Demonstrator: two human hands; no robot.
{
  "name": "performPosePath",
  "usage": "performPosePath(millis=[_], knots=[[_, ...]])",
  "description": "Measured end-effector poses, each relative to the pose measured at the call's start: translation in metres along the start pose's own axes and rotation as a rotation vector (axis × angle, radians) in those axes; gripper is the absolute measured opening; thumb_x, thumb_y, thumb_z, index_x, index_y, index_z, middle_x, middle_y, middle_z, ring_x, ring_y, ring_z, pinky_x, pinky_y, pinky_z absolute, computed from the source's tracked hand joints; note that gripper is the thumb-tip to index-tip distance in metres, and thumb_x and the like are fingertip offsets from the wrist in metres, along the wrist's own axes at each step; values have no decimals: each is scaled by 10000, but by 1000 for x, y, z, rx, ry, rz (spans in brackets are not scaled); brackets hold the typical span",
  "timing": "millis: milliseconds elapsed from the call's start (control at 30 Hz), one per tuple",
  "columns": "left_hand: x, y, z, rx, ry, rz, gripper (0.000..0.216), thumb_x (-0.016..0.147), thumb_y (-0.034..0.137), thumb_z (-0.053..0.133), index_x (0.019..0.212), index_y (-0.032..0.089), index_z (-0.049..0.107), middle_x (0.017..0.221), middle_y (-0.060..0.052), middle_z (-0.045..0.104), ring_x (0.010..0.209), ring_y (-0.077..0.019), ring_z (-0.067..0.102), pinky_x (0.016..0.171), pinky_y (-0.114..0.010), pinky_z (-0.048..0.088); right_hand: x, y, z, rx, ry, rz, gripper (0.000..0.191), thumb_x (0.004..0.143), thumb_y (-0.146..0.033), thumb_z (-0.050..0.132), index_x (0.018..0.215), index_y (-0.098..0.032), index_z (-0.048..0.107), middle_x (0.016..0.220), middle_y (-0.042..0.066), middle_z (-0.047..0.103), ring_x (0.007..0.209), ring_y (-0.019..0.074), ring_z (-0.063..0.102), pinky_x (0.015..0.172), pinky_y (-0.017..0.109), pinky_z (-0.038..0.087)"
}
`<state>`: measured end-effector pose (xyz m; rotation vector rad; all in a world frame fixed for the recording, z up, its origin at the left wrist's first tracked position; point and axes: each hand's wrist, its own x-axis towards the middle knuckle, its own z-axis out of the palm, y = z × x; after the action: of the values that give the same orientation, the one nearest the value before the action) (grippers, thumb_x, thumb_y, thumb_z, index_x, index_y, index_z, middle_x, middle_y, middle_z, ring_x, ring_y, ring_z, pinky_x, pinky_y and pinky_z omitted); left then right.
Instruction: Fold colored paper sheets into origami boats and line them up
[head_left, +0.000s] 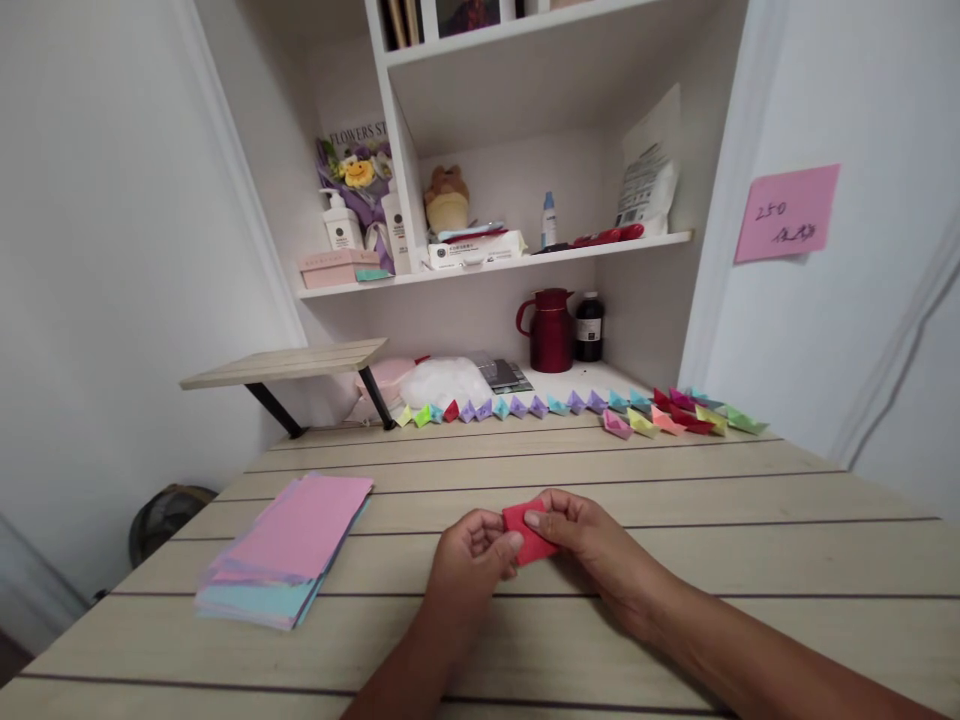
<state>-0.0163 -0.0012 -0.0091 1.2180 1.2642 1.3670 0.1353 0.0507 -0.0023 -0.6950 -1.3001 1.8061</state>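
Observation:
A small folded piece of red paper [529, 543] is held between both hands, just above the front middle of the wooden table. My left hand [474, 550] pinches its left edge, thumb on top and fingers curled beneath. On the other side, my right hand [581, 530] grips the paper with its thumb pressed flat on the upper face. The fingers under the paper are partly hidden. To the left lies a stack of pink and blue paper sheets [300, 530], apart from both hands.
Folded paper boats in several colours [517, 407] line the table's back edge, clustered at the right [682, 412]. A small raised wooden stand [289, 363] is at the back left. Behind, white shelves [480, 262] hold a red jug [551, 330], a dark bottle [589, 328] and other items.

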Motion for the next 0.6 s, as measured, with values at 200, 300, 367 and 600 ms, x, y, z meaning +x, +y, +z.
performPosePath(millis=[200, 300, 367, 600], knots=[[-1, 8, -6, 56, -28, -77, 344, 658, 473, 713, 636, 149, 600, 536, 17, 555, 497, -98, 457, 529, -230, 344, -2, -5, -6, -221, -161, -6, 382, 760, -537, 671, 705, -179, 549, 642, -15, 612, 635, 150, 551, 640, 263, 401], [-2, 10, -14, 68, -70, -131, 339, 665, 460, 723, 654, 138, 621, 555, 15, 560, 515, -96, 452, 542, -228, 331, -1, -11, -20, -567, -197, -178, 365, 901, -514, 483, 810, -189, 622, 789, 27, 663, 737, 186, 594, 723, 305, 452], [-4, 12, -20, 44, -95, -165, 350, 668, 464, 732, 684, 127, 636, 573, 13, 559, 525, -92, 442, 547, -227, 320, 1, -13, -31, -815, -229, -338, 277, 928, -405, 462, 1054, -225, 631, 1023, 62, 670, 939, 226, 608, 864, 354, 455], [-10, 18, -29, -12, -164, -198, 372, 671, 483, 739, 683, 129, 624, 602, 20, 550, 550, -89, 433, 574, -226, 317, -1, -12, -37, -1272, -208, -813, 503, 819, -138, 556, 1296, -275, 474, 1426, 98, 391, 1278, 259, 397, 1014, 435, 386]])
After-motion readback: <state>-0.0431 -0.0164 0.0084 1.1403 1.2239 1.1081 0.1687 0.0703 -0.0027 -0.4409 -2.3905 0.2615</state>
